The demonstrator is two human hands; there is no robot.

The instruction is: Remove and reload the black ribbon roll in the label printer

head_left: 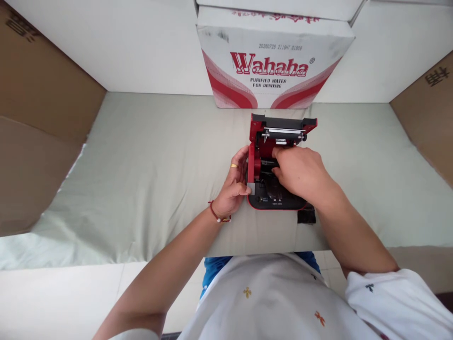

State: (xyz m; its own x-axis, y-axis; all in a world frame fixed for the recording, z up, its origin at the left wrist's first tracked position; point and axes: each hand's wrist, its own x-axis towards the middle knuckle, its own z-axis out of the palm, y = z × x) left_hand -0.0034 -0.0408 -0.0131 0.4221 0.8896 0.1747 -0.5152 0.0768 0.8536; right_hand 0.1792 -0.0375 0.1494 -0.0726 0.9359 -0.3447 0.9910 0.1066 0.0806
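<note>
A small red and black printer [257,141] stands with its lid open on a pale green cloth [152,174], near the table's middle. My left hand [233,186] grips the printer's left side, thumb on its front corner; it wears a ring and a red wrist cord. My right hand [300,172] reaches into the open bay from the right, fingers curled around a dark part inside. What those fingers hold is hidden.
A white and red Wahaha water carton [272,61] stands right behind the printer. Brown cardboard panels rise at the left [38,118] and right [428,108]. A small black object [306,215] lies by the printer's front right corner.
</note>
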